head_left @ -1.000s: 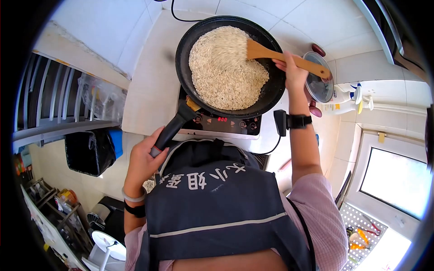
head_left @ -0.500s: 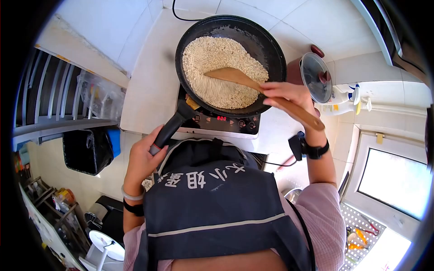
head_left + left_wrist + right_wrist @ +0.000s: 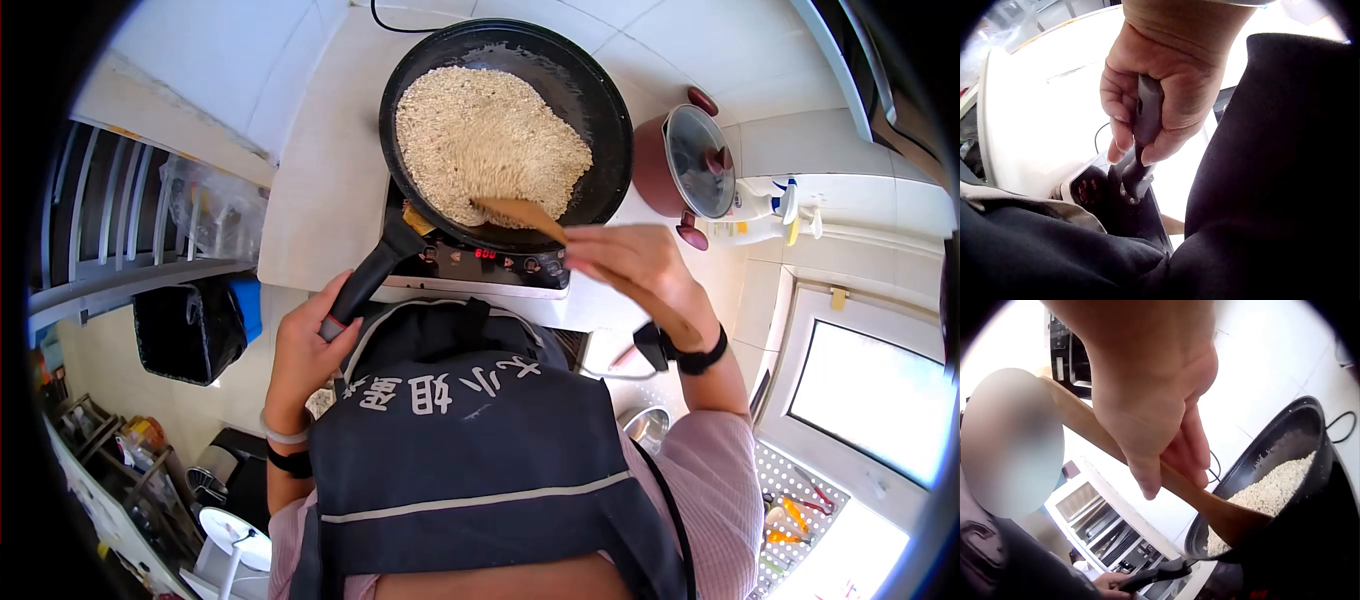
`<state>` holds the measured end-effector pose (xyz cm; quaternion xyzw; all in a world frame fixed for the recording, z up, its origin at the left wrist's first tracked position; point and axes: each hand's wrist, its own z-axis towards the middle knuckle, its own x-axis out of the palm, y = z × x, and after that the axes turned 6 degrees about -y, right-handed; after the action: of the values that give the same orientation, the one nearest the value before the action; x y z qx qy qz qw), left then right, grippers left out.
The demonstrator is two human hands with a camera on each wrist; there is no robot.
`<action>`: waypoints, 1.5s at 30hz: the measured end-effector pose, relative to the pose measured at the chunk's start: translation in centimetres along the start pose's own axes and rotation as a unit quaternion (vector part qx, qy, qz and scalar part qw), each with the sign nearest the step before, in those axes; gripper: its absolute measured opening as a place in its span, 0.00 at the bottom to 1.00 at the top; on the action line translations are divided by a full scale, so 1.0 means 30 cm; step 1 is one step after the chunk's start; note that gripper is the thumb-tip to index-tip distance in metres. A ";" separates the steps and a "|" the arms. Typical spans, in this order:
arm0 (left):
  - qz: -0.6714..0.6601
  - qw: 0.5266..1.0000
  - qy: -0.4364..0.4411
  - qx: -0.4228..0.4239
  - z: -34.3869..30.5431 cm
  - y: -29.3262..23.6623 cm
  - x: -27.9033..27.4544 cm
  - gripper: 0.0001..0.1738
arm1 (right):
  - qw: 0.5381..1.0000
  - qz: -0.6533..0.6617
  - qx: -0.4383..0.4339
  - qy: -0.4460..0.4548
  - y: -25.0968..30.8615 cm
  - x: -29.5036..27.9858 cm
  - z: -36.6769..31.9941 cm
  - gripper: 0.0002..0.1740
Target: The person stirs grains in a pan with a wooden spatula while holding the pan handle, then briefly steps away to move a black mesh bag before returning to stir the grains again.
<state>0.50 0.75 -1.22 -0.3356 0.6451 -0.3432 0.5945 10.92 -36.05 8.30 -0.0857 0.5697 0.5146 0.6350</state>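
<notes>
A black frying pan [image 3: 600, 120] sits on an induction cooker [image 3: 520, 272], holding a wide heap of pale oat flakes [image 3: 480, 130]. My left hand [image 3: 312, 335] grips the pan's black handle [image 3: 375, 270]; the left wrist view shows the fingers and thumb wrapped round the handle's end [image 3: 1149, 112]. In my right hand [image 3: 640, 262] is a wooden spatula [image 3: 525, 213], pinched along its shaft between thumb and fingers. Its blade [image 3: 1235, 522] dips into the oats at the pan's near side, as the right wrist view shows.
Right of the pan stands a dark red pot [image 3: 655, 165] with a glass lid [image 3: 695, 150]. Spray bottles [image 3: 785, 205] are behind it. A lined black bin [image 3: 190, 335] is on the floor at left, and a metal bowl [image 3: 648, 425] is beside my right elbow.
The spatula's blade has swept from the upper oats down to the pan's near edge, and my right hand came nearer my body. The oats have shifted; my left hand keeps its grip on the handle.
</notes>
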 end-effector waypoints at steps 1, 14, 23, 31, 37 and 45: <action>0.003 1.000 -0.001 0.000 -0.001 -0.001 -0.002 0.33 | 0.999 -0.012 -0.022 -0.028 -0.043 0.029 0.013 0.10; 0.007 1.000 0.009 -0.012 0.005 -0.013 -0.006 0.32 | 0.858 0.099 0.357 -0.357 -0.239 -0.031 -0.042 0.14; 0.013 0.999 0.031 -0.022 0.014 -0.027 -0.018 0.32 | 0.728 0.180 0.415 -0.515 -0.372 0.065 -0.099 0.13; 0.029 0.999 -0.003 0.035 -0.002 0.004 0.006 0.33 | 0.775 0.318 0.371 -0.400 -0.491 0.158 0.125 0.15; 0.016 1.000 0.013 -0.014 -0.001 -0.015 -0.001 0.32 | 0.932 0.205 0.238 -0.183 -0.301 0.161 0.095 0.12; 0.015 1.000 0.002 0.008 0.006 -0.009 0.004 0.31 | 0.996 0.017 0.027 -0.089 -0.060 0.011 0.007 0.10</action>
<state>0.67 0.50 -1.06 -0.3200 0.6487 -0.3399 0.6011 12.36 -36.55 7.26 -0.0129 0.5264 0.5151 0.6763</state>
